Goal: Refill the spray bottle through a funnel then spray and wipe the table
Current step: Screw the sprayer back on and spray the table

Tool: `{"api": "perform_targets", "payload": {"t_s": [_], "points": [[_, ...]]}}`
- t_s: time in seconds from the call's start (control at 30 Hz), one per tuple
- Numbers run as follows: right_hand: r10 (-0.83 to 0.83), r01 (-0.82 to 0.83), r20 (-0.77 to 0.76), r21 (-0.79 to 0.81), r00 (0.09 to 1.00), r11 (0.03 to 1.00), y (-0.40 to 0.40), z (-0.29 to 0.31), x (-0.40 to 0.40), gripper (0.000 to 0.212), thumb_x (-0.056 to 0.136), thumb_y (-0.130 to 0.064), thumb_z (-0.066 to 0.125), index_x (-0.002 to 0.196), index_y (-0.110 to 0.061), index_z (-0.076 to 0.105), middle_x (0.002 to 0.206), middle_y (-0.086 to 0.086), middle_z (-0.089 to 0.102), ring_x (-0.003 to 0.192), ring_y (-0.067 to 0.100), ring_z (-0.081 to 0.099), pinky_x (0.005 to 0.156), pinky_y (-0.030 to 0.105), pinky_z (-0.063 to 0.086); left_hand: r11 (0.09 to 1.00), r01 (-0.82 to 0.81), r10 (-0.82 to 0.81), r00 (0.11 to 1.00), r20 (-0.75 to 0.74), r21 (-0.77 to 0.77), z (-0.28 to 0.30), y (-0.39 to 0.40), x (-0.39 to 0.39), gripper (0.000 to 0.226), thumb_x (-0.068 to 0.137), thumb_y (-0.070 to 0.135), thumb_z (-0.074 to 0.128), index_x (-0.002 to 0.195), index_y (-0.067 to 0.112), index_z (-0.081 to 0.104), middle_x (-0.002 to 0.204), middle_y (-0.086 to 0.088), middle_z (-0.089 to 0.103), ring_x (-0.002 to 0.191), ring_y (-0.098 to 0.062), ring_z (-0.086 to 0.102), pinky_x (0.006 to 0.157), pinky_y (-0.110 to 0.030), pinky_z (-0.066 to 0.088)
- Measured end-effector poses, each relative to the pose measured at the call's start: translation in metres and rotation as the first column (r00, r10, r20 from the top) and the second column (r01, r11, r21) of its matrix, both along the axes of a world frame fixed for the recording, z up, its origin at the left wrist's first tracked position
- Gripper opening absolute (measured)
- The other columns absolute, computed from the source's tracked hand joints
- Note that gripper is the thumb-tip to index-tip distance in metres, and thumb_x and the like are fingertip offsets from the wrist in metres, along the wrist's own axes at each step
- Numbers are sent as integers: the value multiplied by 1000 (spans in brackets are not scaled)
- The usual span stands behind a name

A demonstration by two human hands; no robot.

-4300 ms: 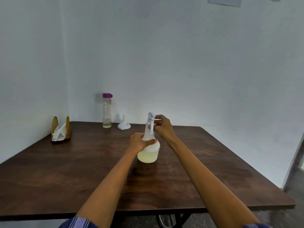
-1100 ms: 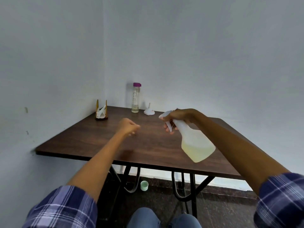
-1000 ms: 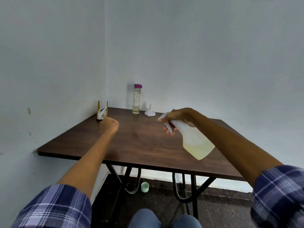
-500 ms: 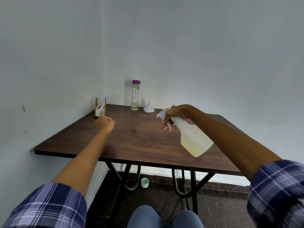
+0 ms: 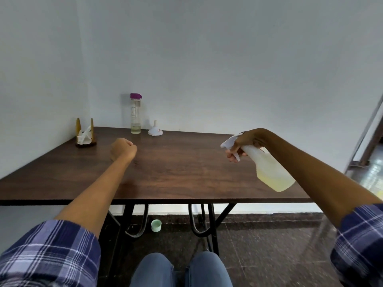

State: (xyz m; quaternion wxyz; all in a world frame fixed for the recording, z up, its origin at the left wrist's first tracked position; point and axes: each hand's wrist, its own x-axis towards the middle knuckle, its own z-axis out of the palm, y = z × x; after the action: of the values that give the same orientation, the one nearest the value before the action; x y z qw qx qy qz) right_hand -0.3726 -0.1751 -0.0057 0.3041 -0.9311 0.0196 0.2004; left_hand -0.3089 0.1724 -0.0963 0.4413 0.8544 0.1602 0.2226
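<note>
Far left corner of the table: napkin holder with crumpled white napkins, sitting against the side wall. Next along the back edge, a clear bottle with a purple cap, upright, a bit of pale liquid at the bottom. Just beside it on the right, the white funnel sits upside down, wide mouth on the wood, spout up (not touching the bottle). My left hand is out over the left-middle of the tabletop, curled into a loose fist, nothing in it; can't tell if it rests on the wood or floats just above. Middle of the table is bare brown wood. On the right, my right hand grips the spray bottle by the neck, fingers wrapped on the trigger. Bottle is off the table and tilted, nozzle pointing left across the tabletop, body angled down toward the near right corner. Pale yellow liquid pooled in its lower end, roughly a third full. Under the table: black metal legs, and a small green cap on the dark floor. Plaid sleeves pushed up on both arms, my jeans at bottom centre.
</note>
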Motion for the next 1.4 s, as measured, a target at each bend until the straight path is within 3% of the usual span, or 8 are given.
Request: {"api": "perform_targets", "payload": {"t_s": [0.27, 0.4, 0.57, 0.73, 0.83, 1.07, 1.27, 1.4], "points": [[-226, 225, 131, 23, 965, 974, 4, -29, 15, 36, 93, -31, 52, 63, -17, 40, 39, 4, 48, 51, 16, 45, 50, 25, 43, 999, 31, -31, 1000, -4, 34, 2, -18, -5, 18, 88, 10, 55, 96, 11, 71, 108, -13, 69, 101, -32, 63, 87, -43, 53], [-325, 223, 273, 346, 905, 911, 18, -37, 16, 26, 97, -16, 44, 114, 1, 54, 74, 15, 55, 69, 22, 58, 49, 23, 54, 998, 10, -10, 1000, -3, 58, 3, -11, -6, 16, 89, 10, 56, 94, 10, 71, 105, -13, 70, 99, -31, 64, 84, -42, 53], [170, -165, -16, 173, 985, 971, 63, 9, -3, 41, 98, -14, 40, 76, -22, 74, 105, 9, 66, 98, 14, 62, 80, 20, 44, 996, -45, 47, 999, -15, 81, -1, 8, -7, 19, 90, 8, 55, 99, 6, 72, 107, -12, 69, 102, -30, 64, 81, -38, 51], [215, -215, 23, 6, 976, 977, 127, 11, 13, 24, 95, -6, 43, 107, 3, 60, 88, 4, 66, 77, 9, 64, 62, 15, 49, 993, -82, 88, 994, -71, 88, -5, 26, -11, 22, 91, 9, 55, 106, 8, 71, 116, -11, 67, 110, -29, 60, 86, -40, 50], [235, -237, 89, 17, 968, 971, 150, 2, 19, 14, 85, -12, 50, 89, -1, 57, 62, 7, 60, 62, 14, 56, 50, 19, 45, 991, -102, 107, 993, -56, 85, -5, 35, -11, 24, 91, 9, 55, 110, 9, 70, 120, -11, 65, 114, -30, 58, 91, -42, 50], [42, -66, 276, 78, 960, 995, 135, 0, 26, 22, 90, -4, 49, 68, -4, 52, 38, 0, 54, 51, 17, 48, 51, 23, 43, 989, -95, 101, 994, -51, 111, -5, 39, -6, 24, 91, 9, 54, 109, 10, 70, 118, -11, 66, 113, -30, 59, 91, -42, 51], [-328, 209, 590, 262, 738, 942, 82, -2, 72, 4, 75, -8, 59, 78, -5, 59, 63, 0, 45, 71, 20, 47, 52, 24, 33, 983, -22, 36, 997, -73, 183, -4, 26, 17, 18, 91, 10, 54, 96, 12, 71, 104, -7, 69, 104, -27, 62, 80, -35, 51], [-434, 286, 656, 327, 618, 901, 72, -3, 120, 39, 73, -26, 75, 93, 0, 55, 90, 7, 58, 94, 23, 57, 74, 32, 49, 981, 40, -31, 998, -46, 191, 4, 5, 48, 18, 90, 10, 54, 98, 12, 70, 107, -7, 68, 103, -25, 62, 81, -35, 50]]}}
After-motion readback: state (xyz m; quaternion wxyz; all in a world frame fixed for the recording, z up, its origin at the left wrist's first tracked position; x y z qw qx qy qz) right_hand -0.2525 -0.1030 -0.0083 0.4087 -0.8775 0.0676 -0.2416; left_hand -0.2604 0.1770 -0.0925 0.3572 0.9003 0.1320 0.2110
